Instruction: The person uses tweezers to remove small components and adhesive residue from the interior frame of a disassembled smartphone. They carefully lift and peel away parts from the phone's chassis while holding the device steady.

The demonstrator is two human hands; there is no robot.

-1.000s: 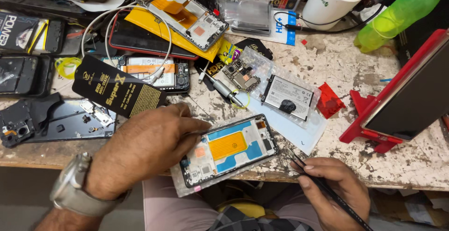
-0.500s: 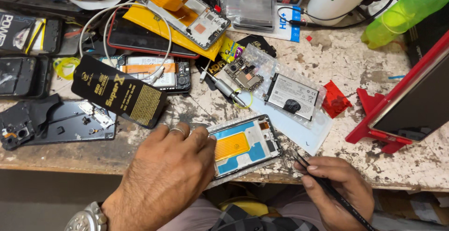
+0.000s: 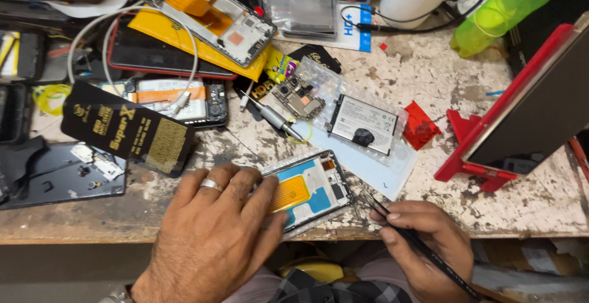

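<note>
left hand [image 3: 211, 235] slid down | presses opened phone [image 3: 310, 191] | right hand [image 3: 423, 241] grips tweezers [image 3: 423, 251]

Silver ring [image 3: 211, 184] on bare left hand [image 3: 211, 235]

My left hand [image 3: 211, 235] lies palm down, fingers spread forward and pressing flat, a ring on one finger. My right hand [image 3: 423, 248] is curled, thumb and forefinger pinched together, wrist low beside it.

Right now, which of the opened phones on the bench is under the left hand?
The phone frame at the bench's front edge, with a blue and orange interior. The left hand rests on its near end. The other opened frame lies far back on a yellow sheet.
</note>
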